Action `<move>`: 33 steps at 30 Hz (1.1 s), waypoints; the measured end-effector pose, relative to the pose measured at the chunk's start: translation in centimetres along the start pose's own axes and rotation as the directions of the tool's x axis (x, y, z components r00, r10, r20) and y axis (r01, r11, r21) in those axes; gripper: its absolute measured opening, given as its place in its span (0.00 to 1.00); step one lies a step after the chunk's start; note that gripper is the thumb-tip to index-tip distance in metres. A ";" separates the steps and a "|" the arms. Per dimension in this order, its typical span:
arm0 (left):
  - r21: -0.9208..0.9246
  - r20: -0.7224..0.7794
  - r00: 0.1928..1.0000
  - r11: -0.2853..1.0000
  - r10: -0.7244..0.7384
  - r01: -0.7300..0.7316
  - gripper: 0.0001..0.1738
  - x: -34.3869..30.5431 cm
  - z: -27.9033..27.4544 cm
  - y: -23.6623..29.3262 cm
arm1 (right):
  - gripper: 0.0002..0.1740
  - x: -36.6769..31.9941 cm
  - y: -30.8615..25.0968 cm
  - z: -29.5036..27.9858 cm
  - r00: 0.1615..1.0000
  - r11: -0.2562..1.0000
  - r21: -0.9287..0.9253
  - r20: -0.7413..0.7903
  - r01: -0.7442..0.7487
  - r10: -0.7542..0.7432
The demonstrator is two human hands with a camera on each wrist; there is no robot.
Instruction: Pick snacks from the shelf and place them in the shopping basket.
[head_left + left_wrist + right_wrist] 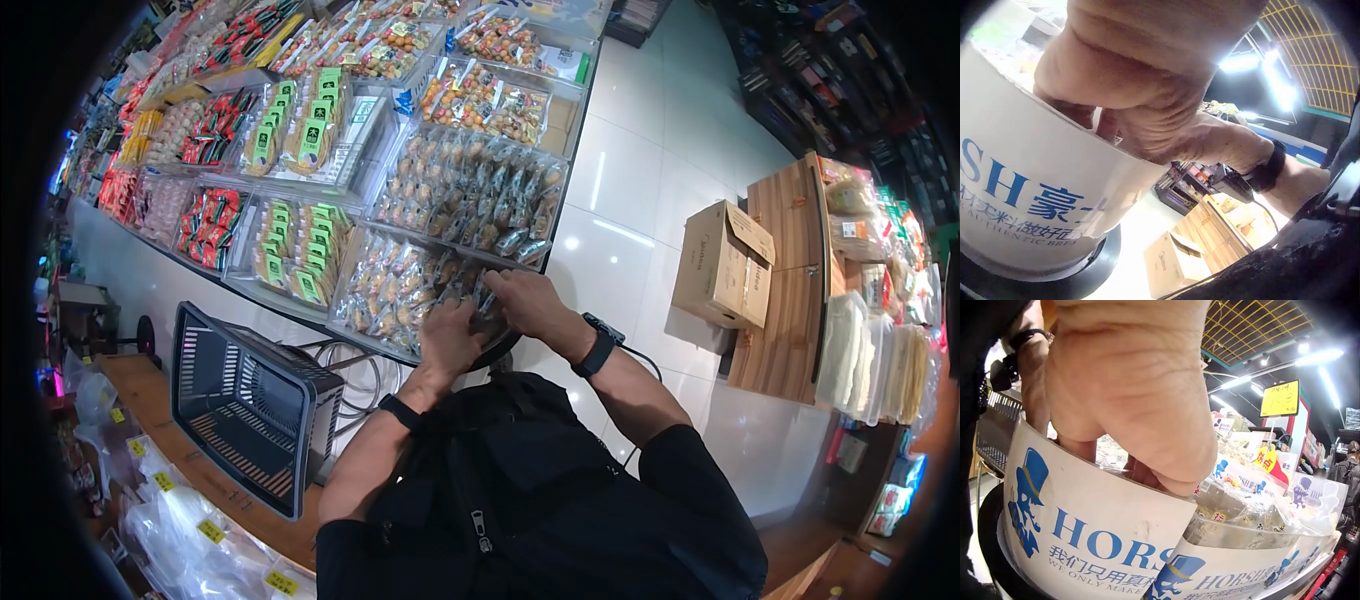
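In the head view, both hands reach into the near corner compartment of a display stand, among small clear-wrapped snack packets (385, 285). My left hand (452, 340) points down into the packets, its fingertips close to the right hand. The right hand (535, 308) pinches a clear packet (486, 298) at the compartment's right side. From the left wrist, the left hand (1141, 81) hangs over a white printed bin wall (1035, 181), which hides its fingertips. A similar white wall (1097, 531) covers the fingertips of the right hand (1129, 394) in the right wrist view.
Farther compartments hold more packets (475, 185) and green-labelled packs (300, 245). A dark shopping basket (250, 400) stands at the left. To the right are a cardboard box (715, 265) and a wooden cabinet (785, 290), on a tiled floor (620, 190).
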State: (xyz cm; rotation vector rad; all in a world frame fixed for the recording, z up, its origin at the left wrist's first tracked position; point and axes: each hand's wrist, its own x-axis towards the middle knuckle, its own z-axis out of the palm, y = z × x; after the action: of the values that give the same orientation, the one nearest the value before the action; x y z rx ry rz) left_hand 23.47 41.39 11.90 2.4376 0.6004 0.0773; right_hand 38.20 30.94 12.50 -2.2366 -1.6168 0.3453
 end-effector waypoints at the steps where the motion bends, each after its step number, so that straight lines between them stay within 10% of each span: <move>1: -0.011 0.007 1.000 1.000 -0.002 0.002 0.16 0.0 -0.1 0.0 | 0.12 0.0 0.1 0.1 1.000 1.000 0.000 -0.011 0.011 -0.011; 33: -0.096 0.088 0.996 0.995 -0.020 0.029 0.14 -0.4 -1.0 -0.5 | 0.11 0.2 -0.2 -1.3 0.999 0.998 0.054 -0.032 0.036 -0.034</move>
State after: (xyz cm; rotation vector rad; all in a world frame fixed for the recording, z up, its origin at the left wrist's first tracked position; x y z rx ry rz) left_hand 22.68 42.08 12.41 2.3258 0.5742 -0.0097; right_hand 38.62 31.05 13.73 -2.1602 -1.6091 0.3392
